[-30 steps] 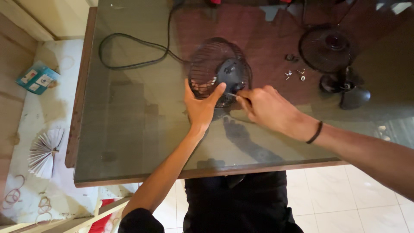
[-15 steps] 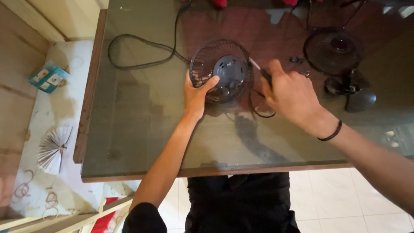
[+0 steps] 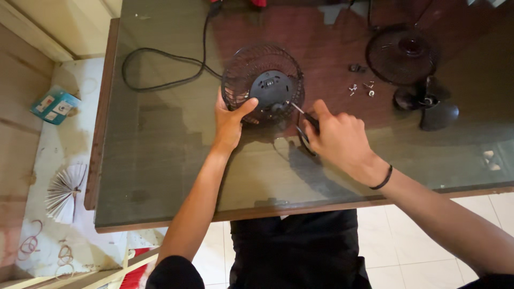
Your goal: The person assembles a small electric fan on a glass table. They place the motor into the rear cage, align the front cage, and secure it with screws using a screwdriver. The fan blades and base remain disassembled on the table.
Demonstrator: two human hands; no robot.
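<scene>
Only one view here, the head camera looking straight down on the glass-topped table (image 3: 160, 160).

The small fan body (image 3: 263, 88), rear wire cage plus dark motor housing, is sat near the table's far-middle. It's steadied by the left hand (image 3: 229, 119), fingers spread along the cage's near edge with the thumb pressed up against the housing. A screwdriver (image 3: 303, 115) is gripped in the right hand (image 3: 337, 138), fist closed around the handle, tip set against the near-right side of the housing.

Progress, as a guess: the fan looks well into being taken apart. The front grille (image 3: 401, 53) is already off and parked well to the right of the fan body, the blade (image 3: 431, 107) is off too and lying just beyond that, and loose screws (image 3: 362, 89) are scattered in between. The housing looks like the part still being worked on.

Counts: one fan body, one front grille, one blade, one screwdriver, one power cord (image 3: 160, 67) looped to the left of the fan body. Screws: roughly four, too small to be sure.
</scene>
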